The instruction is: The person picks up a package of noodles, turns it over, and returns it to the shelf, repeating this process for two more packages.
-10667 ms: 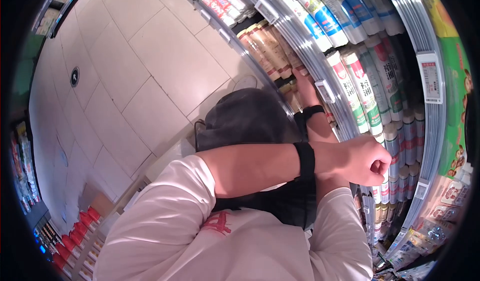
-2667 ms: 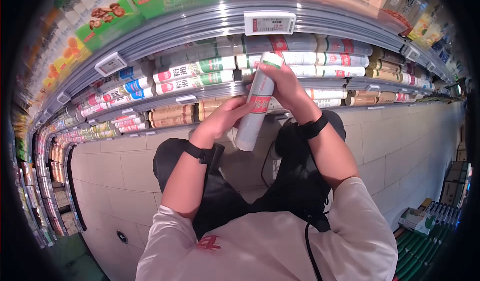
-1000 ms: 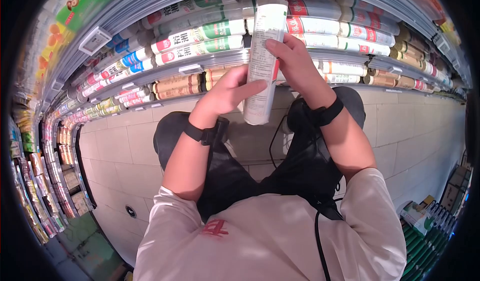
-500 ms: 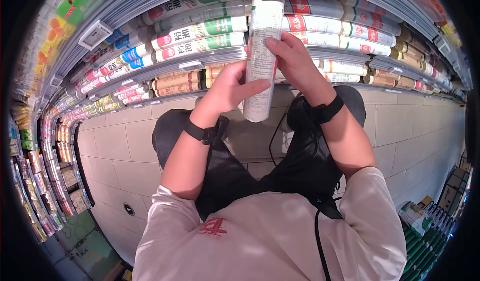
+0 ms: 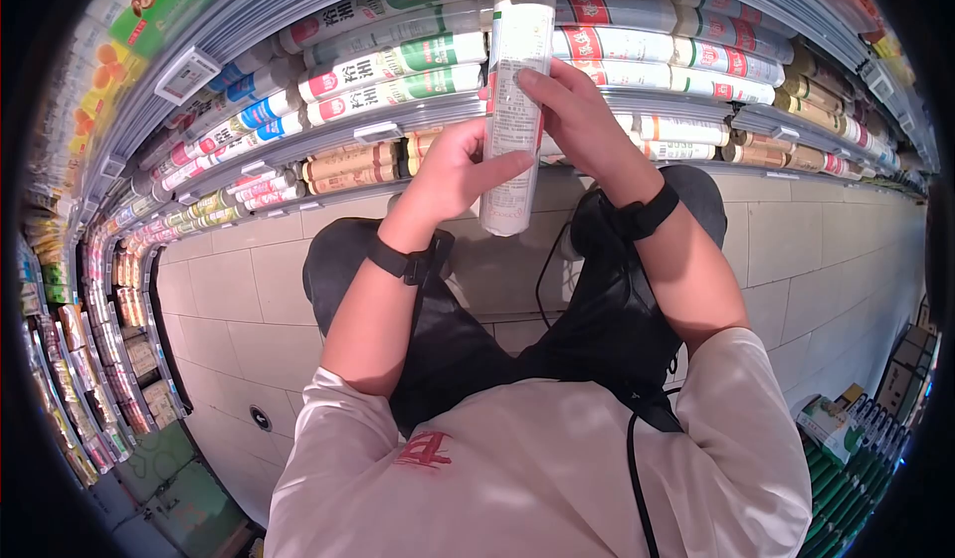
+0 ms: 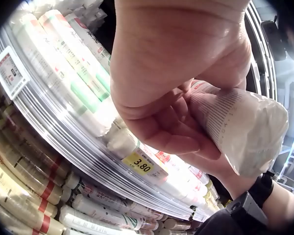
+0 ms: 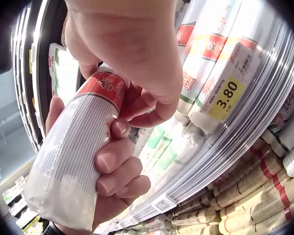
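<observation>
A white cylindrical package [image 5: 514, 120] with small printed text stands nearly upright between both hands in the head view. The left hand [image 5: 456, 172] grips its lower part, thumb across the front. Higher up, the right hand [image 5: 575, 110] holds it from the other side, thumb on the printed face. In the left wrist view the package's clear crinkled end [image 6: 257, 132] sticks out beyond the left hand [image 6: 171, 117]. A red band [image 7: 104, 89] and striped contents show on the package in the right wrist view, where the right hand [image 7: 132, 54] is at the banded part.
Shelves of similar white packages [image 5: 398, 61] lie behind the hands, with brown ones [image 5: 350, 165] on the lower shelf. A price label [image 5: 187, 75] hangs on the shelf edge [image 5: 438, 108]. Below are the person's knees [image 5: 343, 260] and the tiled floor [image 5: 234, 270]. Green items [image 5: 856, 488] stand at the lower right.
The earliest frame shows one arm reaching into the shelf; later both hands hold the package. Since 2.7 seconds ago it has turned from its red-banded face to small print, then shifted slightly left.
</observation>
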Action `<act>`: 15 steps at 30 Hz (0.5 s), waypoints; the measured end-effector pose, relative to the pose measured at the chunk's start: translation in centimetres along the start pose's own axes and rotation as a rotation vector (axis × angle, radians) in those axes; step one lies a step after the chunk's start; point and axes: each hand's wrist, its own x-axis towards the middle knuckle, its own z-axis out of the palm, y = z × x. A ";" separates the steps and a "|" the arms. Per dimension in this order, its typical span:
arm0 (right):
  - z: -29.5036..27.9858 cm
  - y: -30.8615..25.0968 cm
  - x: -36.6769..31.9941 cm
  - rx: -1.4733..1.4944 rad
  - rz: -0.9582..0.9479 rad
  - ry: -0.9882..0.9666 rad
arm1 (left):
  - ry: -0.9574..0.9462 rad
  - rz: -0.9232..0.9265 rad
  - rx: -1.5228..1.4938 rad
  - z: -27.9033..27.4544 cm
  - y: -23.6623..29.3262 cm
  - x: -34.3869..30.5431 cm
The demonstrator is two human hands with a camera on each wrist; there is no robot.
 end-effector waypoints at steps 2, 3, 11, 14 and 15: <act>0.0 0.1 0.1 -0.002 0.004 -0.004 | -0.001 0.008 0.002 -0.1 -0.2 0.0; -0.1 0.2 0.1 -0.008 0.005 -0.007 | -0.002 0.013 0.002 -0.1 -0.3 0.0; -0.1 0.2 0.4 -0.002 0.038 -0.005 | 0.016 0.011 0.001 -0.2 -0.5 0.2; 0.0 0.1 0.4 0.012 0.046 0.000 | 0.019 0.009 0.009 -0.2 -0.8 0.2; -0.1 0.1 0.4 0.015 0.044 0.001 | 0.021 0.008 0.013 -0.2 -0.8 0.2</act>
